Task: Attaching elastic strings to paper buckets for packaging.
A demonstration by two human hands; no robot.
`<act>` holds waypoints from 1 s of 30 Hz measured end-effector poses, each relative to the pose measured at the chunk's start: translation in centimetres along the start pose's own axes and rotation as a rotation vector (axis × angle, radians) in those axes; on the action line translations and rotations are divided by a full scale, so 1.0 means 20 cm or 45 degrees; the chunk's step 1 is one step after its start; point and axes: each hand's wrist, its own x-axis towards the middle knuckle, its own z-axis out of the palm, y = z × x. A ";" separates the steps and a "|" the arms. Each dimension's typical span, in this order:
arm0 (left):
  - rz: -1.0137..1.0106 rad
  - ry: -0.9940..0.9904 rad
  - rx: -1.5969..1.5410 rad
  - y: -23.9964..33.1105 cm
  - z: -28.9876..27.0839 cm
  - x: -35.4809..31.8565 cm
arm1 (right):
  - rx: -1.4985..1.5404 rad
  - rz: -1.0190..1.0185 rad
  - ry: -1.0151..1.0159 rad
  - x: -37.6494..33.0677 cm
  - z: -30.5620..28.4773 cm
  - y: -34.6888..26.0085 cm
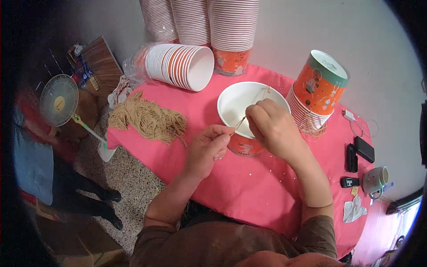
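A white-lined orange paper bucket (246,146) stands upright on the pink-covered table (267,191), its mouth facing up. Over its near rim, my left hand (205,149) pinches a thin tan cord (240,122) between thumb and finger. The same cord runs to my right hand (273,129), whose fingers are closed on it above the bucket's mouth. A thin strand also shows by the bucket's far inner wall; whether it joins the cord in my hands I cannot tell. My right hand hides part of the bucket's right side.
Tan cords (149,118) lie heaped at left. Nested buckets (180,66) lie sideways behind; tall stacks (233,26) stand farther back. An upside-down stack (318,91) with cords stands right, near a mug (376,179) and black devices (364,149). A fan (59,102) and another person's legs (82,191) are left.
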 end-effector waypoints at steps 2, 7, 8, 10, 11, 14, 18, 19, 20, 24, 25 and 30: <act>0.017 -0.022 0.062 0.01 0.03 -0.02 | -0.026 -0.008 -0.031 0.00 -0.02 0.00; 0.130 0.058 0.255 0.02 0.02 -0.04 | -0.119 -0.065 -0.079 0.00 -0.04 0.01; 0.254 0.116 0.329 0.02 0.01 -0.04 | -0.090 -0.084 -0.067 0.01 -0.05 0.01; 0.395 0.162 0.451 0.05 -0.04 -0.04 | -0.059 -0.103 -0.053 0.01 -0.06 0.01; 0.541 0.212 0.574 0.07 -0.05 -0.02 | -0.071 -0.129 -0.040 0.02 -0.06 0.00; 0.940 0.219 1.150 0.13 -0.03 0.04 | -0.067 -0.153 -0.051 0.02 -0.07 -0.02; 1.077 0.077 1.367 0.15 0.09 0.10 | -0.038 -0.174 -0.054 0.02 -0.07 -0.05; 1.081 0.078 1.368 0.14 0.09 0.11 | -0.040 -0.177 -0.051 0.02 -0.07 -0.05; 1.047 0.052 1.328 0.12 0.09 0.12 | -0.029 -0.182 -0.043 0.02 -0.06 -0.06; 0.883 0.074 1.209 0.11 0.09 0.10 | -0.003 -0.165 -0.038 0.03 -0.09 -0.08; 0.883 0.070 1.209 0.11 0.09 0.10 | -0.005 -0.163 -0.036 0.03 -0.09 -0.07; 0.967 0.062 1.424 0.10 0.07 0.07 | -0.174 -0.243 -0.093 0.04 -0.14 -0.07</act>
